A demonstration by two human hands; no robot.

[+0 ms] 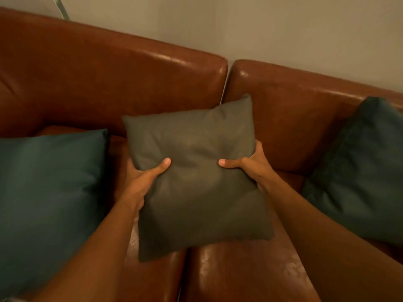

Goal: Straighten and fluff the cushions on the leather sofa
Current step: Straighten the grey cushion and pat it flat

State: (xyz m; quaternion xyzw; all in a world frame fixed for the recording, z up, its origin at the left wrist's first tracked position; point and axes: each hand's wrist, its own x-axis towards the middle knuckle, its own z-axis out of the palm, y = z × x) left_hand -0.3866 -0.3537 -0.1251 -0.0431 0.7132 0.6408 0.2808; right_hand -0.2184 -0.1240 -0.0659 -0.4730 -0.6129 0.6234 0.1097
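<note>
Middle cushion (196,171) on sofa (109,73), between left cushion (50,192), right cushion (359,171).

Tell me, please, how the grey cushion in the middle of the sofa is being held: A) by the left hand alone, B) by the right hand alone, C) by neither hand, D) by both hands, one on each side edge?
D: the left hand and the right hand each grip a side of the grey cushion, thumbs pressed onto its front face.
</note>
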